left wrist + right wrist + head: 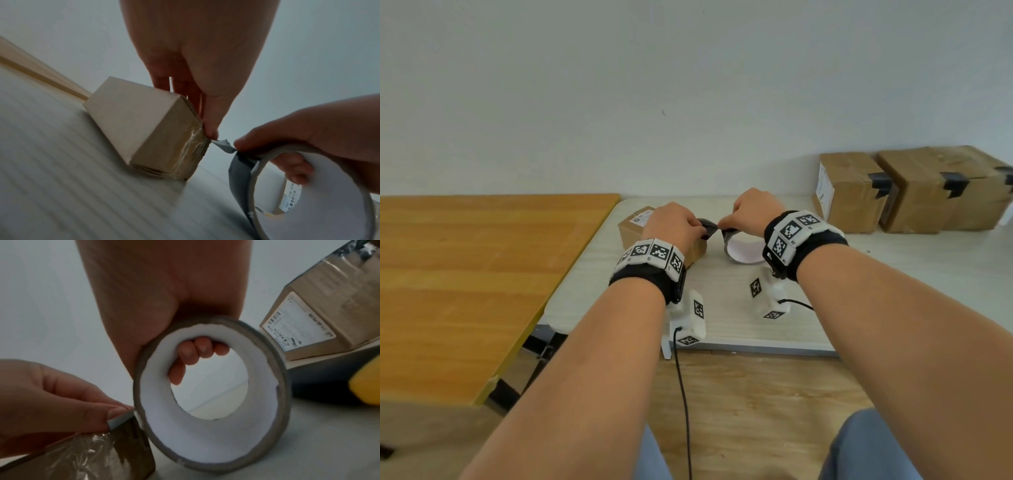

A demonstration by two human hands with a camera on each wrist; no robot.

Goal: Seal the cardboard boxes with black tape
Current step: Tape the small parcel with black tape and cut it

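Note:
A small cardboard box (635, 231) (133, 123) lies on the white table (739, 318), with old clear tape on its near end (82, 456). My left hand (705, 230) (209, 129) is over the box's right edge. It pinches the free end of the black tape (223, 144) (121, 418) at that edge. My right hand (726, 226) (193, 353) grips the tape roll (736, 251) (242, 170) (277, 363) just right of the box, fingers curled through its white core. Only a short strip is pulled off the roll.
Two larger cardboard boxes (849, 192) (945, 188) with black tape on their seams stand at the back right by the wall. An orange wooden table (465, 274) adjoins on the left. A yellow object (366, 382) shows at the right. Cables (681, 394) hang from my wrists.

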